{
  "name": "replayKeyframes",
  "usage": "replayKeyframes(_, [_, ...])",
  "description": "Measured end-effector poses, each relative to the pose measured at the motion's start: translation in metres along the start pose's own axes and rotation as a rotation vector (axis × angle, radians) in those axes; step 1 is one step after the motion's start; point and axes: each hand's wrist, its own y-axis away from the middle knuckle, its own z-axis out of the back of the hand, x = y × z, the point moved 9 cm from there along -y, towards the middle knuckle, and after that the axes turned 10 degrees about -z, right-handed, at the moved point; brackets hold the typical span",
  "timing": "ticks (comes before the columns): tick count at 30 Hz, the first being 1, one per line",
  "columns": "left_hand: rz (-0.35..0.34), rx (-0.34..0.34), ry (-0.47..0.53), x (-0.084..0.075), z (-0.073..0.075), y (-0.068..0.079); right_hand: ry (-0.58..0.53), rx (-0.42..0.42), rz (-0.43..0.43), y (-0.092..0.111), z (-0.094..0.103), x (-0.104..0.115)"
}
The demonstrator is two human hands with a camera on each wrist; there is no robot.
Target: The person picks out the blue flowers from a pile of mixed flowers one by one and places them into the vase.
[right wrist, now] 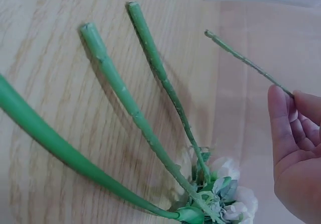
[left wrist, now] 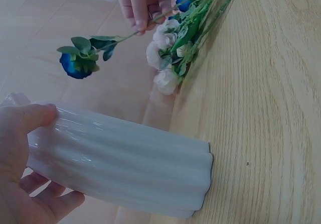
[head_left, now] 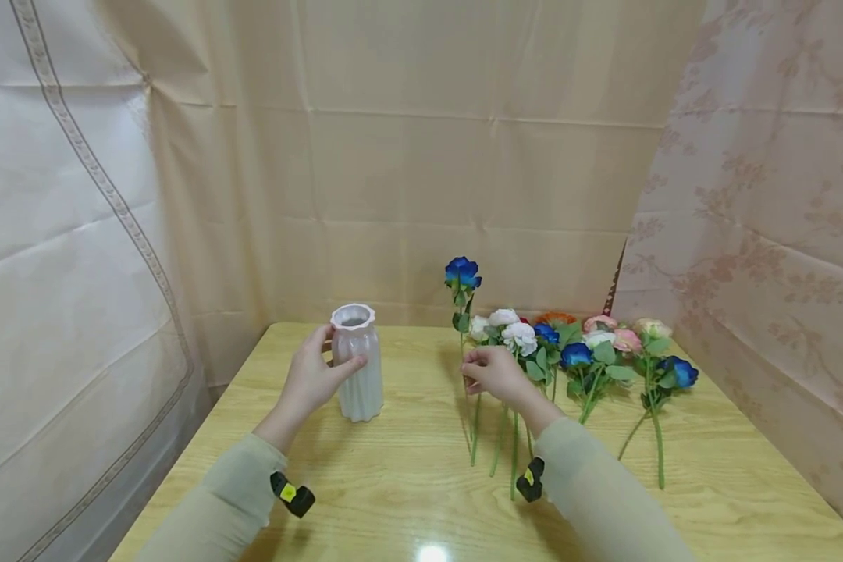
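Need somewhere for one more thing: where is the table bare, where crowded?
The wooden table is bare between the white vase and the blue rose in the right hand, and nearer, between the left sleeve and right sleeve. Its right front corner, beyond the green stems, is bare too. White, pink and blue flowers crowd the right rear.

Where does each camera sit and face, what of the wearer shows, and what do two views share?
On the head, facing forward and down at the table; left hand, right hand, sleeves show.
On the left wrist, facing the vase; both hands show.
On the right wrist, facing stems; right hand shows.
Head and left wrist share the vase and held blue flower.
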Motion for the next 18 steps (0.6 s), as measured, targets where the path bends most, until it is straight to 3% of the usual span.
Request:
replayKeyframes(8, [-0.008,0.0,-0.004,0.0,0.0,0.001,-0.095,0.007,0.052,0.009,0.011,0.01])
replayKeyframes(18, [0.001,0.004,0.001,-0.002,0.0,0.001,-0.164,0.095,0.127,0.023,0.021,0.018])
